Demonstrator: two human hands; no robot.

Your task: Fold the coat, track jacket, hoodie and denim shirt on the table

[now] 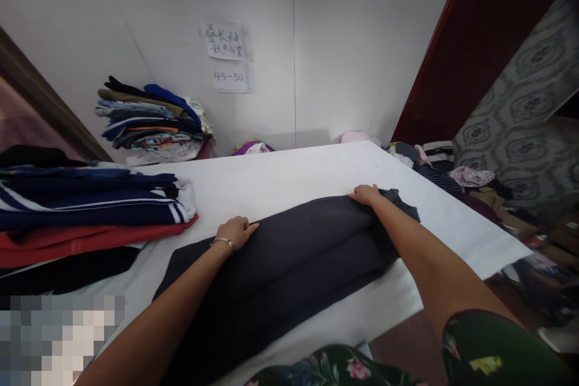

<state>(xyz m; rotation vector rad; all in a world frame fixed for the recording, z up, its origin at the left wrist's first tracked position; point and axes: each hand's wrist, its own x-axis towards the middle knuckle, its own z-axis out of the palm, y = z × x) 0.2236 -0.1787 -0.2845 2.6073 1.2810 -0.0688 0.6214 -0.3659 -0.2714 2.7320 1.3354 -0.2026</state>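
Note:
A dark grey, nearly black garment (307,247) lies folded lengthwise across the white table, its exact kind not clear. At its far edge, toward the left, my left hand (234,233) grips the cloth between thumb and fingers; a bracelet circles that wrist. My right hand (365,194) is closed on the same far edge, near the garment's right end. A crumpled piece of the cloth shows just beyond my right wrist. The fingertips of both hands are partly hidden behind the edge.
Folded clothes (90,199) are stacked at the left of the white table (217,187), with another clothes pile (154,117) behind. Paper signs (230,42) hang on the wall. Past the table's right edge lies a heap of clothes (470,178).

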